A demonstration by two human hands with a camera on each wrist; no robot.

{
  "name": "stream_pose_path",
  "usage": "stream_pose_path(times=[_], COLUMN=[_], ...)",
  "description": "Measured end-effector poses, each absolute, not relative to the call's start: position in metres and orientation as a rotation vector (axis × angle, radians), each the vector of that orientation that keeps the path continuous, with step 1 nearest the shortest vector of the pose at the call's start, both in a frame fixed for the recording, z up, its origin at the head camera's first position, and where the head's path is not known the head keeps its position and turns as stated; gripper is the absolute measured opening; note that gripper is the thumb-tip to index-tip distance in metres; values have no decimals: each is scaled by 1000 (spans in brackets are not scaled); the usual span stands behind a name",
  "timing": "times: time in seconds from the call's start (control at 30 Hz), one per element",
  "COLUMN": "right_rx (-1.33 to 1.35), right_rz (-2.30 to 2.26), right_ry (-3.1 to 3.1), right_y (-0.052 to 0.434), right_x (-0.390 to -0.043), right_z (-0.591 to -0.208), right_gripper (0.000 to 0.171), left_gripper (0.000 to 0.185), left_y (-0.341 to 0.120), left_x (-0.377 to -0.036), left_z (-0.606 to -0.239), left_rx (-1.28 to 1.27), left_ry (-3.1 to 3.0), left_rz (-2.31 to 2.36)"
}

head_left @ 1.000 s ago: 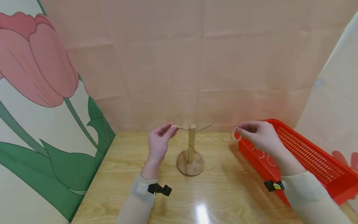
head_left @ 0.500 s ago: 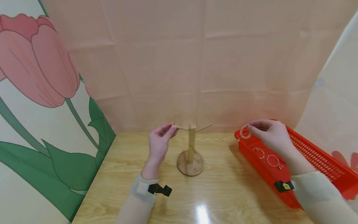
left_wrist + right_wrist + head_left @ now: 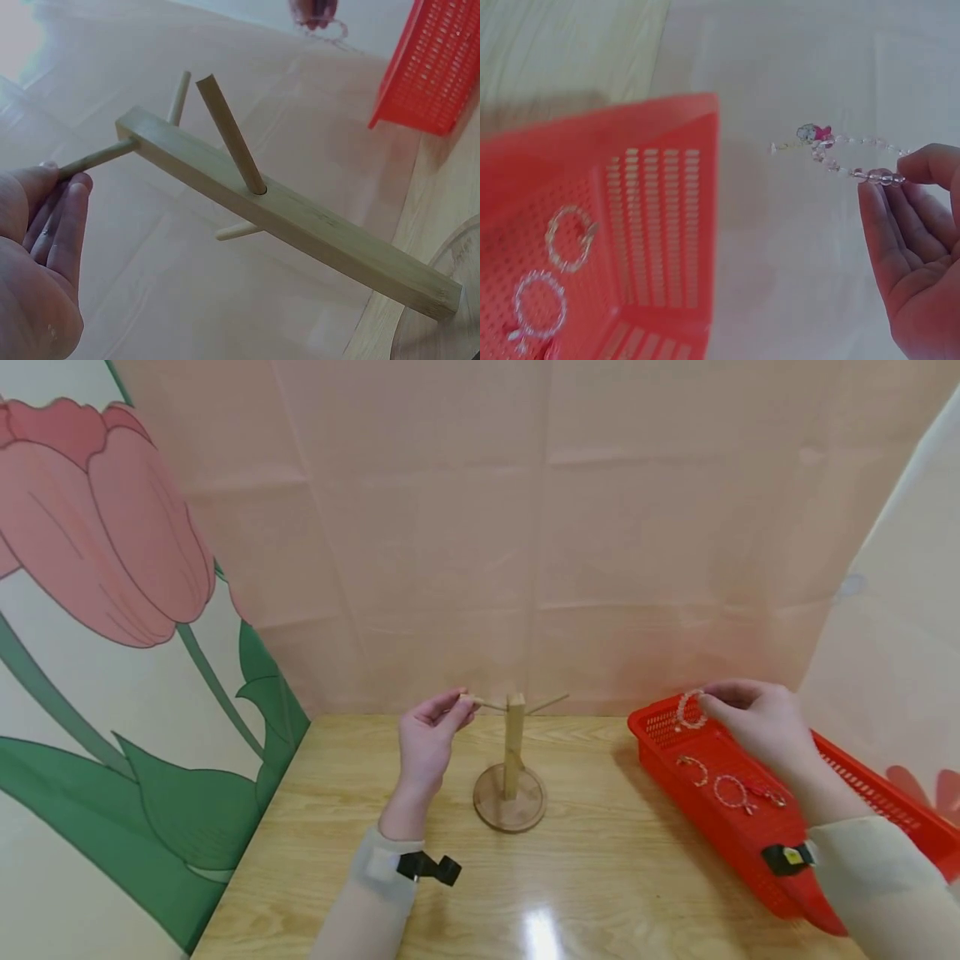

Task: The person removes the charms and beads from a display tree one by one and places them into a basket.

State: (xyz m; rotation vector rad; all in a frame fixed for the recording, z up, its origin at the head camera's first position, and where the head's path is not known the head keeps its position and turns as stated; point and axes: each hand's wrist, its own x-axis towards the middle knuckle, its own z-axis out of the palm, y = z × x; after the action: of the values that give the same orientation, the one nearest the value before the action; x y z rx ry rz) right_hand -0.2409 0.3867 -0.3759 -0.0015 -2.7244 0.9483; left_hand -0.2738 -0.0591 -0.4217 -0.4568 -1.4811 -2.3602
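Note:
My left hand [image 3: 427, 739] pinches the end of a thin peg [image 3: 97, 159] near the top of a wooden stand [image 3: 514, 747]. The stand is an upright square post with several pegs on a round base [image 3: 491, 802]. A bracelet [image 3: 876, 176] of clear pinkish beads hangs from my right hand [image 3: 765, 727], between thumb and fingers. From it dangles a small charm [image 3: 810, 133] in white and pink. In the head view this bracelet appears over the far end of a red basket [image 3: 675, 793]; the right wrist view shows it beside the basket wall.
Inside the basket lie a gold-toned bracelet [image 3: 703, 772], a clear beaded bracelet [image 3: 517, 300] and a reddish piece [image 3: 768, 795] partly near my arm. The basket stands on the wooden table [image 3: 600, 860], right of the stand. A pinkish sheet [image 3: 420, 543] hangs behind.
My right hand has moved to the right with the bracelet, from beside the basket's far left corner to over it. More of the basket's contents show. My left hand stays on the peg.

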Motion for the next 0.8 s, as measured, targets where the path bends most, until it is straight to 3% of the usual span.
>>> stream_pose_path(times=[0.23,0.47,0.8], right_rx=[5,-19,12], right_rz=[890,906,851], right_ry=[-2778,-2827,-2907], right_y=[412,436,459], right_x=[-243,-243,-241], right_z=[-384,-392,-400], right_gripper=[46,52,56], left_gripper=[24,17,28], left_y=[-58,-58,-59], left_x=[-275,-276,-277], left_z=[-421,-422,-422], left_rx=[-462,-448,-439], left_ry=[-1482,-1487,-1516], left_rz=[-2363,-2374,-2361])
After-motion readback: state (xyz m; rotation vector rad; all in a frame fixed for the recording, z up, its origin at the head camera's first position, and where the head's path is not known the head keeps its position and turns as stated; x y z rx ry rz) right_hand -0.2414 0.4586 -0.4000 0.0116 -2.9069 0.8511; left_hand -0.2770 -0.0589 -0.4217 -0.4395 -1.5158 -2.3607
